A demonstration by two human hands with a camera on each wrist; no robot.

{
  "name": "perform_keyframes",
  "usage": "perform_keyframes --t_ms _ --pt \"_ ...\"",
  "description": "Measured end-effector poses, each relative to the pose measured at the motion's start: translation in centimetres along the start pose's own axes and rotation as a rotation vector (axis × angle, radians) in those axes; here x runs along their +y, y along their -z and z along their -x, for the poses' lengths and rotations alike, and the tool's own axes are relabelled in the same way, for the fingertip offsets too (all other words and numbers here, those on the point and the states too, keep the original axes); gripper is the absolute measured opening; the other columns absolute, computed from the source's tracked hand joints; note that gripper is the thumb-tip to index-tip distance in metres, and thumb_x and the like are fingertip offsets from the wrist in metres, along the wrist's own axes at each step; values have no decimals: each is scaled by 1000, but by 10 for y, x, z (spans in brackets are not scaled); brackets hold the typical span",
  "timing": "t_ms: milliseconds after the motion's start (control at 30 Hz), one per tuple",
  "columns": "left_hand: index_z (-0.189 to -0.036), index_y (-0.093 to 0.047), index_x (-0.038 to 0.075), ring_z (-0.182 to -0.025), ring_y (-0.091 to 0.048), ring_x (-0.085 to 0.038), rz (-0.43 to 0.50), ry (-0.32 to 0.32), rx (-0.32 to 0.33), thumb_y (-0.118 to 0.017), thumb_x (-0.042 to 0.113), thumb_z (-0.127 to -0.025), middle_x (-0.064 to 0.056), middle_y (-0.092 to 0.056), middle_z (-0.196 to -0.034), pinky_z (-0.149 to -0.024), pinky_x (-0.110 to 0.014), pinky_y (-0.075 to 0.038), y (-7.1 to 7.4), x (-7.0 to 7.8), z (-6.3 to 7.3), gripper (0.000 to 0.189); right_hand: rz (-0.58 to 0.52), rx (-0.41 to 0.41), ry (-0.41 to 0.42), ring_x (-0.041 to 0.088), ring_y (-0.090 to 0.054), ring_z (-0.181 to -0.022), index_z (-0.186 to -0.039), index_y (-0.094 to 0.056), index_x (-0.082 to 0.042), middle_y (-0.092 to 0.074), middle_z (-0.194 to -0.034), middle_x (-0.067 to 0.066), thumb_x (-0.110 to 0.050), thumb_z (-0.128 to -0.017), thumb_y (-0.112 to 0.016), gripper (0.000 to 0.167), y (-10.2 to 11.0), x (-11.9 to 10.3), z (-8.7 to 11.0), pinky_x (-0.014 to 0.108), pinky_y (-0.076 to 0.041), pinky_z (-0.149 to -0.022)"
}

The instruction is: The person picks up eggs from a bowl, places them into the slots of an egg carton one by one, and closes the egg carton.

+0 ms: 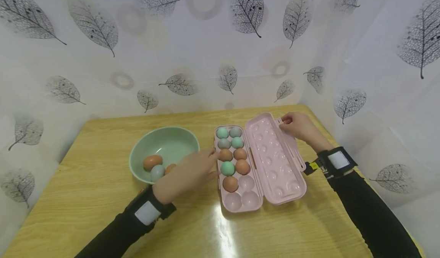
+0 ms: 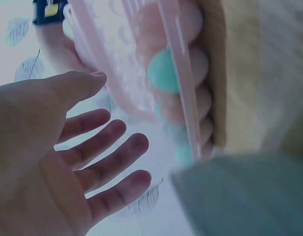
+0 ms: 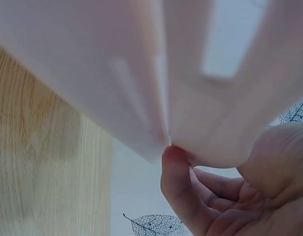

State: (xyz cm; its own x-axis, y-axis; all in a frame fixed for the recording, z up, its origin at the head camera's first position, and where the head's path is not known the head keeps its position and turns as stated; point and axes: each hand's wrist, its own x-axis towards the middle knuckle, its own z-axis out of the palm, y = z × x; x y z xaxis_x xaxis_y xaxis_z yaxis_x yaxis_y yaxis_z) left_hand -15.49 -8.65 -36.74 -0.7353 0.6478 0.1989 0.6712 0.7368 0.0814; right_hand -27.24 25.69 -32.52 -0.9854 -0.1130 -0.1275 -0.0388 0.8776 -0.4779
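A pink plastic egg box (image 1: 249,200) lies unfolded on the table, its base holding several brown, green and grey eggs in the far and middle wells. Bare wells show at its near end. The lid (image 1: 269,160) leans out to the right, and my right hand (image 1: 299,126) pinches its far outer edge by the handle. In the right wrist view, thumb and fingers (image 3: 176,172) meet at the pink plastic. My left hand (image 1: 190,170) hovers between bowl and egg box, fingers (image 2: 117,150) spread and nothing in the palm.
A light green bowl (image 1: 175,141) stands left of the egg box, with a brown egg (image 1: 152,162), a grey egg (image 1: 157,173) and another brown egg (image 1: 170,168) inside. Leaf-printed cloth (image 1: 196,59) hangs behind the wooden table (image 1: 103,147) and along its sides.
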Motion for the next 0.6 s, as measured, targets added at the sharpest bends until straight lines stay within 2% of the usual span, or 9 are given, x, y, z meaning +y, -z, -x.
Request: perform_keyframes --t_ms 167,267,367,600 --pt "-131 -56 10 -88 -67 -19 90 155 -108 -63 34 -100 -8 -63 -120 -72 -32 -58 23 -19 1 40 -4 -1 -12 38 -61 -111 -136 -54 7 -61 -126 28 -24 -100 -56 47 1 0 -1 48 -55 -93" --pt "-132 -54 9 -88 -68 -20 109 225 -149 -59 35 -103 -10 -62 -126 -68 -32 -57 31 -32 5 40 -11 -3 -11 39 -61 -112 -136 -54 7 -61 -126 28 -24 -100 -56 47 1 0 -1 48 -55 -93" --pt "-134 -53 9 -94 -68 -21 92 266 -167 -57 36 -103 -12 -60 -130 -71 -35 -58 29 -48 10 41 -20 -7 -8 39 -61 -113 -136 -54 7 -61 -127 28 -23 -100 -56 47 1 1 -1 49 -55 -95" --pt "-127 -58 7 -84 -67 -21 67 325 -219 -63 32 -100 -13 -64 -123 -70 -39 -58 18 -82 18 36 -24 -6 1 40 -61 -114 -136 -54 8 -61 -128 29 -23 -100 -56 47 0 3 -1 49 -55 -95"
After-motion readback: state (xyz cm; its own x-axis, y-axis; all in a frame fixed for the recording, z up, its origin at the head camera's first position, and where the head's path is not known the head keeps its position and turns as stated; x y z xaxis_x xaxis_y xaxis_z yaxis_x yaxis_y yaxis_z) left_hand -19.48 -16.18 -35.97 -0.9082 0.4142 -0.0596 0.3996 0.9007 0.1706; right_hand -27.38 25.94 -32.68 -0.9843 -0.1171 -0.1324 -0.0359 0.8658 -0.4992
